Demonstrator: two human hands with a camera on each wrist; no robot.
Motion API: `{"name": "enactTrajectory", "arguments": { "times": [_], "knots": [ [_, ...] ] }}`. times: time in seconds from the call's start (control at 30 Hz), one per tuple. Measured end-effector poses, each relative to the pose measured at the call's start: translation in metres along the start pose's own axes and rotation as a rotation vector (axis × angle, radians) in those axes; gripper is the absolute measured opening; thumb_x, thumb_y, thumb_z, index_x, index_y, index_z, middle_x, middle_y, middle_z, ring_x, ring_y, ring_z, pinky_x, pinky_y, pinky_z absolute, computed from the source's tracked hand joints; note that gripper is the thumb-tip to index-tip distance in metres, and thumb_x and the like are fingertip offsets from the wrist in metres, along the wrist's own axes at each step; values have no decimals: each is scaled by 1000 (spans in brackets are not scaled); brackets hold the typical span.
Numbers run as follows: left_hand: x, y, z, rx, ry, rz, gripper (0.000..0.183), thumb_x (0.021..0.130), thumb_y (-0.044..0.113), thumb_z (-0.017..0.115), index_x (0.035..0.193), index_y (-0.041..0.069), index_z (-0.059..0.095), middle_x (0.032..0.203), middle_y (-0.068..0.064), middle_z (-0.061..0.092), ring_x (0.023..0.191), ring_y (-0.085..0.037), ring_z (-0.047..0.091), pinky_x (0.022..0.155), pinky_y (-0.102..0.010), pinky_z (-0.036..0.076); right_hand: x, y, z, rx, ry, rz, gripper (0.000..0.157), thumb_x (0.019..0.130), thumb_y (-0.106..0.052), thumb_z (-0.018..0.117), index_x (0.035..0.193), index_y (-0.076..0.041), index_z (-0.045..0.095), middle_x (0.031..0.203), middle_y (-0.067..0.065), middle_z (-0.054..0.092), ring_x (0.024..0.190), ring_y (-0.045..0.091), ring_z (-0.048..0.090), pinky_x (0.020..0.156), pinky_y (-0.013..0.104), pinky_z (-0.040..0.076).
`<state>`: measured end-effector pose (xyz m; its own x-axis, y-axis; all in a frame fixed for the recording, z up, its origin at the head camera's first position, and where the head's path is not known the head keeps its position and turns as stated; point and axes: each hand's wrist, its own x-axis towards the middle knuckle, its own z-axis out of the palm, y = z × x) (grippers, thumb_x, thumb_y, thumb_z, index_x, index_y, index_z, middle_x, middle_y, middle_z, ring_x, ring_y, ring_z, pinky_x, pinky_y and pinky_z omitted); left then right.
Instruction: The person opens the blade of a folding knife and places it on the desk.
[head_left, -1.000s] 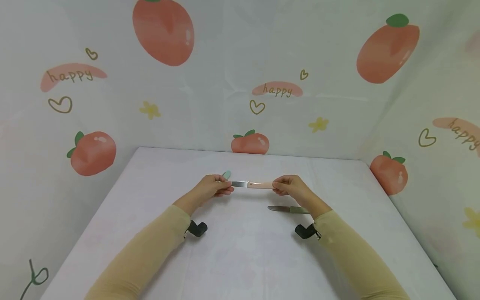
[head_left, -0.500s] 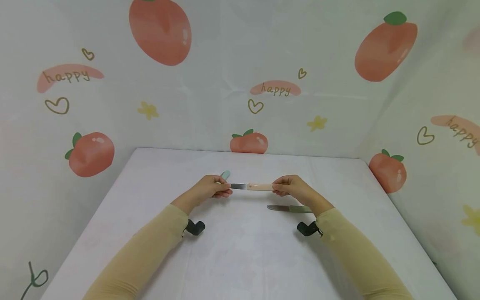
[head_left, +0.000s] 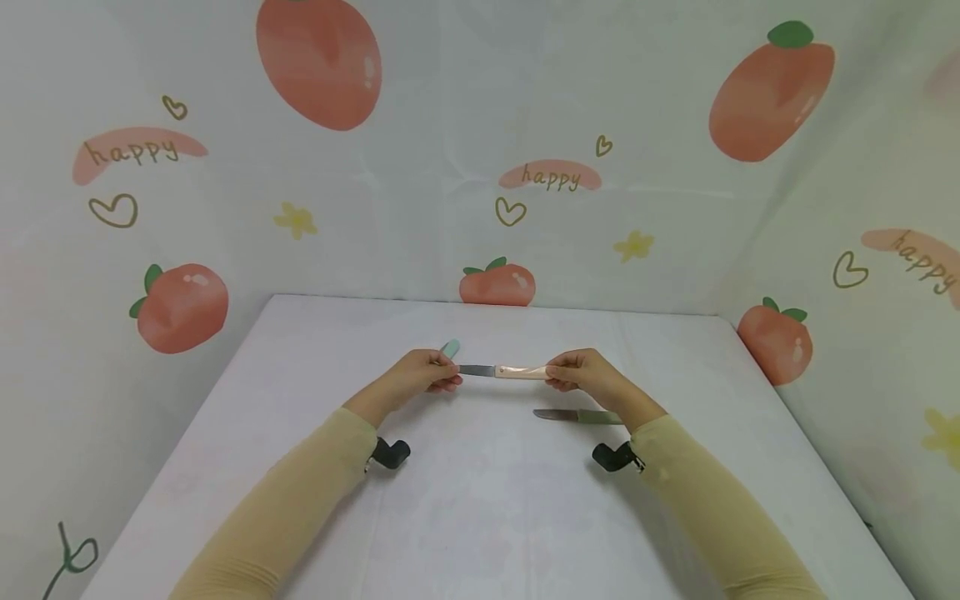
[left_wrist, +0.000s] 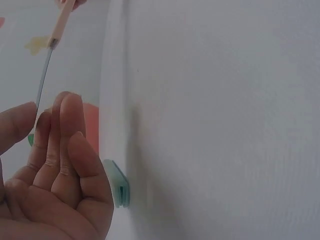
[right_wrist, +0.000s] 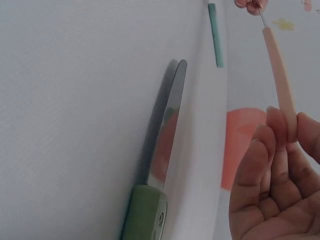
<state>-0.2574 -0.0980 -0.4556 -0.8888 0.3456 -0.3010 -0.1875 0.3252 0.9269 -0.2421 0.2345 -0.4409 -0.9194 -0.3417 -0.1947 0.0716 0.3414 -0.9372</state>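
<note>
A folding knife (head_left: 521, 372) with a pale peach handle and an extended metal blade is held level above the table between both hands. My left hand (head_left: 423, 372) pinches the blade's tip between thumb and fingers. At the other end, my right hand (head_left: 588, 377) pinches the butt of the handle. Below the right wrist lies a green-handled knife (right_wrist: 167, 140) with its blade out, partly hidden by that arm in the head view. Just beyond the left fingers, a mint-green handled piece (left_wrist: 117, 185) rests on the table, mostly covered by the hand in the head view.
A white cloth covers the table (head_left: 465, 500). Behind it and at both sides hangs a pale curtain (head_left: 435, 167) printed with fruit, hearts and "happy". Each wrist carries a small black camera (head_left: 392, 454).
Both hands keep the same pinch on the peach knife, which stays in nearly the same place. The blade and handle have tilted slightly, and the whole view has shifted a little.
</note>
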Motion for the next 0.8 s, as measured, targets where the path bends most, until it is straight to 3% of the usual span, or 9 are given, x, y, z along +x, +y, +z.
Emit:
{"name": "enactTrajectory", "arguments": {
  "times": [0.37,0.57,0.8],
  "knots": [
    [3,-2,-13,-7,102,-27,20,102,18,61,112,1,63,104,-7,73,90,-13,66,87,-29,51,4,8,-1,-14,39,111,28,99,-14,65,112,11,67,89,5,73,79,13,62,75,26,54],
    [9,-3,-14,-42,186,-1,22,102,17,59,115,-1,60,111,-12,70,95,-15,67,85,-26,51,5,15,1,-87,42,127,26,98,-16,66,109,8,70,87,3,73,78,13,59,72,26,50],
    [14,-3,-14,45,287,50,22,101,21,61,114,3,62,113,-11,70,103,-22,64,83,-30,48,8,21,3,-133,57,168,26,98,-18,66,109,5,71,88,3,72,80,14,63,72,26,53]
  ]
}}
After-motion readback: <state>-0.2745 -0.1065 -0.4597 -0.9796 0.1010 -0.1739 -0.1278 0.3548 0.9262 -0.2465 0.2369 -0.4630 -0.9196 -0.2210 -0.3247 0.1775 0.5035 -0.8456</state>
